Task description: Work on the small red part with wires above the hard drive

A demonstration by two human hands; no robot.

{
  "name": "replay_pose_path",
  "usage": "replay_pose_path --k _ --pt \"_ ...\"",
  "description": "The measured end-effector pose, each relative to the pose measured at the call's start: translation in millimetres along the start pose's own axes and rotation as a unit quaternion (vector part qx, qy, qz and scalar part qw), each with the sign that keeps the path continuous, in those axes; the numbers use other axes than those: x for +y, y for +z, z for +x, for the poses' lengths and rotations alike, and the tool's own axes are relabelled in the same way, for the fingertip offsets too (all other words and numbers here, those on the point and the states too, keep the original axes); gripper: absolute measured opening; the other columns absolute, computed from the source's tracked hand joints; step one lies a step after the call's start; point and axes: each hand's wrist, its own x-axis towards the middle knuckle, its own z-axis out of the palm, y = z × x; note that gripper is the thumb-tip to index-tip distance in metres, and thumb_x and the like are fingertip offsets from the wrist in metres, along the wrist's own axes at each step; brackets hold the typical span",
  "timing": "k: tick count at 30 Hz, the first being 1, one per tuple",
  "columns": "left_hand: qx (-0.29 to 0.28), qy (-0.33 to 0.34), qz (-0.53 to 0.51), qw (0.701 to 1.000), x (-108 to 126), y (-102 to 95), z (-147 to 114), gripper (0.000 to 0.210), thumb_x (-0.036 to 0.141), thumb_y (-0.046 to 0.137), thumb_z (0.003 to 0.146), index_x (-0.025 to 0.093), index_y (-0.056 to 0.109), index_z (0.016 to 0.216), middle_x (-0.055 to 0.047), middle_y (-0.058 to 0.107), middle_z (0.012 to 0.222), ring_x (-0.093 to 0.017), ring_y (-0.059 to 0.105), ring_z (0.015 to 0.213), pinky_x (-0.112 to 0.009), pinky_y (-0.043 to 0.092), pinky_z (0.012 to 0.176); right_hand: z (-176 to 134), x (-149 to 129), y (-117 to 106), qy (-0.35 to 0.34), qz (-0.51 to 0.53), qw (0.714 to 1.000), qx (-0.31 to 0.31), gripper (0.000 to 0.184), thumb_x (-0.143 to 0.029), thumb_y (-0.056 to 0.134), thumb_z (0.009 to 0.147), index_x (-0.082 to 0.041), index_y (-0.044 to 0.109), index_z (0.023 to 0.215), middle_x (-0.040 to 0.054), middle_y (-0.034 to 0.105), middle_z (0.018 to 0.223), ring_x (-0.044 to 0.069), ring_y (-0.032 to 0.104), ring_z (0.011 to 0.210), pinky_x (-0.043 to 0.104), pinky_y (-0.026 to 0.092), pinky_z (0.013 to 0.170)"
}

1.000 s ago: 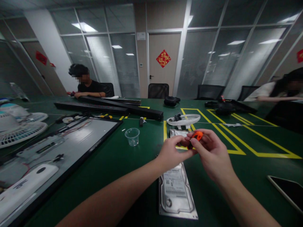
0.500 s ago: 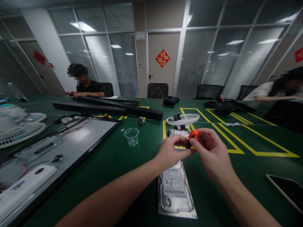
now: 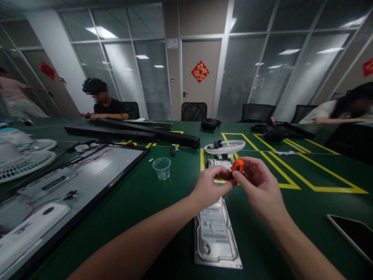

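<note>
Both hands meet above the table around a small orange-and-black object (image 3: pixel 237 166), perhaps a tool; its kind is unclear because fingers cover much of it. My left hand (image 3: pixel 211 186) closes on its dark lower part. The orange end sits against the thumb and fingers of my right hand (image 3: pixel 259 186), which is also closed on it. Below the hands a silver hard drive (image 3: pixel 217 237) lies label side up on the green table. Behind them, partly hidden, is another silver drive (image 3: pixel 214 163).
A clear plastic cup (image 3: pixel 162 169) stands left of my hands. Further left lies a large flat panel (image 3: pixel 96 171) with a white case on it, beside fan parts (image 3: pixel 26 161). A white fan grille (image 3: pixel 233 147) is ahead. At right lies a phone-like slab (image 3: pixel 352 233). People sit across the table.
The orange-and-black object has turned a little and shifted slightly left, and my right hand has moved with it. Another person has appeared at the far left.
</note>
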Motion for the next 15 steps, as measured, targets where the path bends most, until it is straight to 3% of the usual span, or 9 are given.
replay_pose_path --k 4,6,11,15 --pt "-0.016 0.003 0.026 1.0 1.5 -0.7 0.1 0.017 0.03 0.075 0.095 0.015 0.074 0.086 -0.004 0.076 0.086 -0.017 0.069 0.082 -0.03 0.053 0.08 -1.4 4.3 0.0 0.032 0.033 0.999 -0.028 0.043 -0.046 0.083 0.099 -0.034 0.076 0.139 0.0082 0.082 0.131 0.028 0.078 0.119 0.05 0.06 0.112" --pt "-0.01 0.003 0.029 1.0 1.8 -0.1 -0.4 0.016 0.029 0.076 0.094 0.015 0.073 0.085 -0.005 0.077 0.088 -0.018 0.07 0.083 -0.029 0.054 0.079 -1.5 6.1 0.6 0.034 0.037 0.998 -0.023 0.038 -0.046 0.084 0.098 -0.033 0.078 0.133 0.0078 0.083 0.127 0.028 0.079 0.116 0.049 0.061 0.11" --pt "0.012 0.007 0.007 1.0 0.9 1.2 -1.2 0.02 0.03 0.085 0.086 0.016 0.072 0.086 -0.004 0.076 0.087 -0.017 0.069 0.082 -0.029 0.054 0.079 -1.4 2.4 2.5 0.009 0.016 1.0 0.006 0.027 -0.04 0.092 0.091 -0.032 0.077 0.112 0.0026 0.082 0.105 0.021 0.078 0.095 0.034 0.065 0.086" --pt "-0.003 0.022 0.014 1.0 3.5 -0.2 -0.8 0.018 0.03 0.077 0.094 0.016 0.072 0.084 -0.004 0.075 0.085 -0.017 0.068 0.082 -0.03 0.052 0.079 -2.5 1.3 2.4 0.014 0.028 0.999 -0.016 0.036 -0.042 0.089 0.094 -0.034 0.076 0.127 0.0051 0.083 0.119 0.024 0.079 0.108 0.041 0.064 0.1"
